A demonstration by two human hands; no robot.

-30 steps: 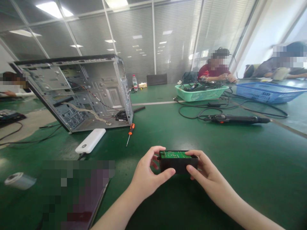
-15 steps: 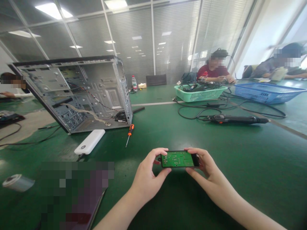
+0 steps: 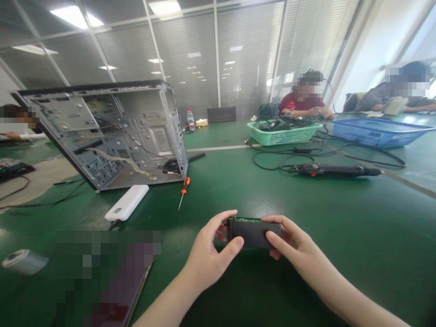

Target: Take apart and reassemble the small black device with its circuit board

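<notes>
From where I stand, the black box (image 3: 254,234) is between the person's two hands, apparently lifted just clear of the bench (image 3: 225,186), though its underside is out of my sight. The left hand (image 3: 208,252) has its end by a fingertip at the far top corner and a thumb on the near wall. The right hand (image 3: 295,240) grasps the other end, thumb on that same wall, index finger along the top edge, other fingers beneath.

I'd judge the step in hand to be handling and looking over the box. Getting at the green circuit board (image 3: 245,220) would call for tipping the top toward the person, with both grips kept on the ends.

The box's long axis runs crosswise from the left fingers to the right ones, nearly level. Its plain black wall faces the person; the board side is up and tilted away, only a green strip showing. A small dark stub (image 3: 225,224) sticks out beside the left fingers. Beyond them, well apart, lies an orange-handled screwdriver (image 3: 185,185).
</notes>
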